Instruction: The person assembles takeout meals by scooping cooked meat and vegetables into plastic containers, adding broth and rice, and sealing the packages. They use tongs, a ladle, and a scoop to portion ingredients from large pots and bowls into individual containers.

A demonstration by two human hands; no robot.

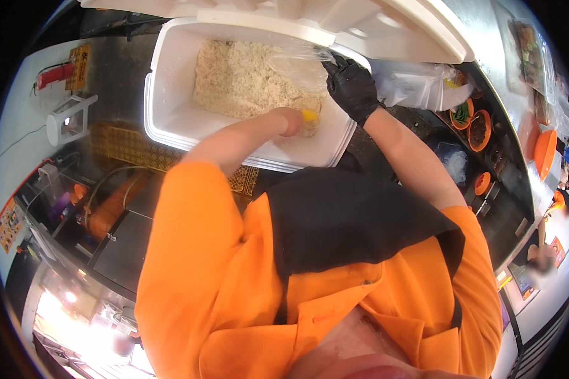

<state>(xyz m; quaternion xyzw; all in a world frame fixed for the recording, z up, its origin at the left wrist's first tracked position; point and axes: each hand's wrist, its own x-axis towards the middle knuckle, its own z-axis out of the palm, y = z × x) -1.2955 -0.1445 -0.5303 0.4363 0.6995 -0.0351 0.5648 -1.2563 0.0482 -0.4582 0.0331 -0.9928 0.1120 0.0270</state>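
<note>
My left hand (291, 122) is bare and reaches down into a white plastic bin (170, 80). Its fingers close around a small yellow object (309, 115), perhaps the handle of a scoop; the hand hides the rest. Pale, grainy food (246, 76), possibly rice or crumbs, covers the bin's bottom. My right hand (352, 87), in a black glove, is at the bin's right rim. It grips a clear plastic bag (298, 68) that hangs over the food. Behind the bin, a white lid (284, 23) stands raised.
On the right, more clear plastic (408, 85) lies beside orange bowls (479, 130) of food and a steel counter (507, 102). Yellow crates (133, 144) and a white stool (71, 121) stand to the left. Another person (536, 253) is at the far right.
</note>
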